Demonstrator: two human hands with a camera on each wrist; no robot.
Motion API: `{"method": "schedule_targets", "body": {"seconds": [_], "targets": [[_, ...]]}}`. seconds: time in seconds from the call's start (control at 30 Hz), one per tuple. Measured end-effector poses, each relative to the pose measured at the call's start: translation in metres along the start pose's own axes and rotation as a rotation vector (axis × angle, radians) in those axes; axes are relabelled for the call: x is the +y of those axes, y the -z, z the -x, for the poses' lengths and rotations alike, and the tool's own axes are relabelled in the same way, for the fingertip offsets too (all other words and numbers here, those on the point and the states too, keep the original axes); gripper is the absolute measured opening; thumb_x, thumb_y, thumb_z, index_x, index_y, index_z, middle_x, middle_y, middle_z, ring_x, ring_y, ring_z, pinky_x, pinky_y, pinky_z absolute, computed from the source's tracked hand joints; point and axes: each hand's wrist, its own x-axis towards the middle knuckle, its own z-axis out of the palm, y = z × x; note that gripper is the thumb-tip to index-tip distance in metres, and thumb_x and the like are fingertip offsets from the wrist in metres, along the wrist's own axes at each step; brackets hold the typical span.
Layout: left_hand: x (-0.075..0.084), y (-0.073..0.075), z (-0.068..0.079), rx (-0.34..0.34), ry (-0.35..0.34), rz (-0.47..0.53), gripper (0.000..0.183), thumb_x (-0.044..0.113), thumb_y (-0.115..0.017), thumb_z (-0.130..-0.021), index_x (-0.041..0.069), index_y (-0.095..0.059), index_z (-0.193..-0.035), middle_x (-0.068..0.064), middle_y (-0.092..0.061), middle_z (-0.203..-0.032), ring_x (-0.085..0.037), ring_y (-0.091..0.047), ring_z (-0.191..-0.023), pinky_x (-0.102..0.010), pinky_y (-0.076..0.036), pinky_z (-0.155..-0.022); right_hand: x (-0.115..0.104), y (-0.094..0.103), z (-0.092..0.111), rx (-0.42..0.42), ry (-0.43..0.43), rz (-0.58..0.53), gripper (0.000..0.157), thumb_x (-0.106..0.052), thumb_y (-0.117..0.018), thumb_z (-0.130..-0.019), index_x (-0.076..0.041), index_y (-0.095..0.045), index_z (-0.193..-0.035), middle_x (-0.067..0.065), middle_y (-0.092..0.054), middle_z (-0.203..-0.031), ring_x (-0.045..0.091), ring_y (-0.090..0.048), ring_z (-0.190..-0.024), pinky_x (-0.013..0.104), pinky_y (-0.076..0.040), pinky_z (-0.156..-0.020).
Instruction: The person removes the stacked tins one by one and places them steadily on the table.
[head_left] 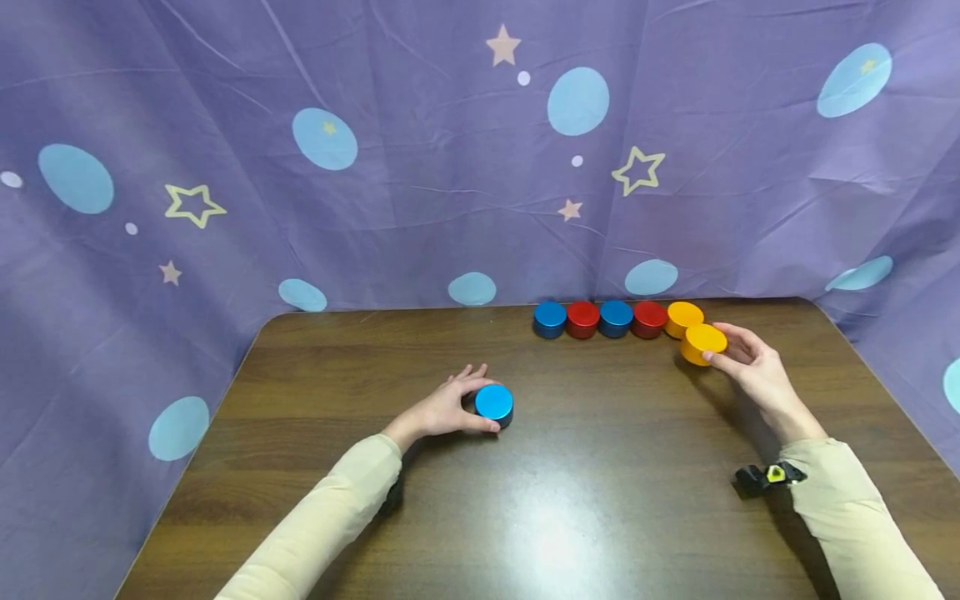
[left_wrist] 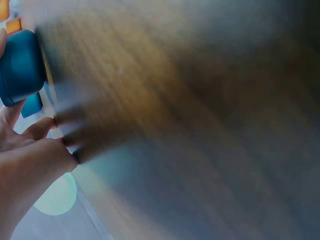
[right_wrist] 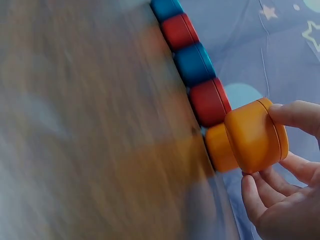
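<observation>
My left hand (head_left: 447,407) pinches a round blue tin (head_left: 494,403) between thumb and fingers near the middle of the table. In the left wrist view that blue tin (left_wrist: 21,67) shows at the left edge; whether it touches the tabletop I cannot tell. At the right, my right hand (head_left: 759,375) holds a yellow tin (head_left: 703,343) by its sides. This tin (right_wrist: 255,137) overlaps another yellow tin (right_wrist: 220,150) at the row's right end in the right wrist view. Some fingertips of the right hand are hidden behind the tin.
Along the table's back edge, left of the yellow tin (head_left: 685,317), stand a red tin (head_left: 649,320), a blue tin (head_left: 616,320), another red tin (head_left: 582,320) and another blue tin (head_left: 550,321). A purple curtain (head_left: 420,217) hangs behind the wooden table (head_left: 600,467).
</observation>
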Motion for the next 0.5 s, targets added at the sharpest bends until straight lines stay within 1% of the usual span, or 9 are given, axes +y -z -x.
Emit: {"method": "schedule_targets", "body": {"seconds": [0.07, 0.23, 0.5], "targets": [[0.000, 0.000, 0.000, 0.000, 0.000, 0.001, 0.063, 0.030, -0.081, -0.078, 0.012, -0.057, -0.134, -0.022, -0.026, -0.153, -0.039, -0.007, -0.143, -0.058, -0.004, -0.112, 0.000, 0.005, -0.002, 0.012, -0.002, -0.009, 0.045, 0.001, -0.068, -0.088, -0.010, -0.056, -0.130, -0.020, -0.062, -0.107, -0.007, -0.057, -0.097, 0.007, -0.043, -0.080], [0.000, 0.001, 0.000, 0.000, -0.002, 0.007, 0.063, 0.029, -0.082, -0.078, 0.012, -0.057, -0.133, -0.022, -0.027, -0.152, -0.039, -0.007, -0.143, -0.059, -0.004, -0.111, 0.001, 0.014, -0.006, 0.040, -0.010, 0.023, 0.045, -0.001, -0.069, -0.087, -0.009, -0.056, -0.129, -0.021, -0.060, -0.106, -0.008, -0.055, -0.096, 0.007, -0.042, -0.079], [0.000, 0.001, -0.001, -0.003, -0.007, 0.000, 0.063, 0.029, -0.081, -0.079, 0.011, -0.057, -0.134, -0.022, -0.026, -0.153, -0.039, -0.007, -0.143, -0.059, -0.004, -0.111, 0.008, 0.027, -0.016, 0.071, -0.028, 0.083, 0.042, -0.001, -0.068, -0.088, -0.018, -0.055, -0.124, -0.024, -0.058, -0.103, -0.010, -0.053, -0.095, 0.006, -0.040, -0.078]]}}
